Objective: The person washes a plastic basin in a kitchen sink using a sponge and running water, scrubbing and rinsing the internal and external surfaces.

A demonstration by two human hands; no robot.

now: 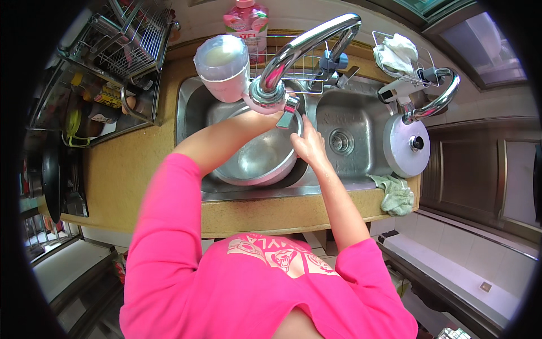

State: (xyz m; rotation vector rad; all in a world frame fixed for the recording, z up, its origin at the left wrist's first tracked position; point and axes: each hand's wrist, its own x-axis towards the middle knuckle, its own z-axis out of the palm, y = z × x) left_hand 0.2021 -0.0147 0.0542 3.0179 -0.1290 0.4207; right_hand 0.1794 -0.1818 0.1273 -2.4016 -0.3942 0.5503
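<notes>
A large round metal pot (266, 156) sits in the left basin (192, 110) of a steel double sink. My right hand (311, 144) grips the right side of its rim, thumb towards the inside and fingers along the outer wall. Across the pot reaches my left forearm (230, 137). The left hand is mostly hidden behind the faucet's white filter unit (222, 70) and valve, so its grip cannot be seen. A chrome faucet spout (315, 40) arches above, with a small lever (286, 116) over the pot's far rim.
The right basin (355, 106) has a drain strainer (341, 141). A pot lid (404, 146) and a green cloth (396, 195) lie at the sink's right. Behind stand a pink detergent bottle (247, 25) and a wire rack (311, 63). A second faucet (440, 99) and a dish rack (127, 51) flank the sink.
</notes>
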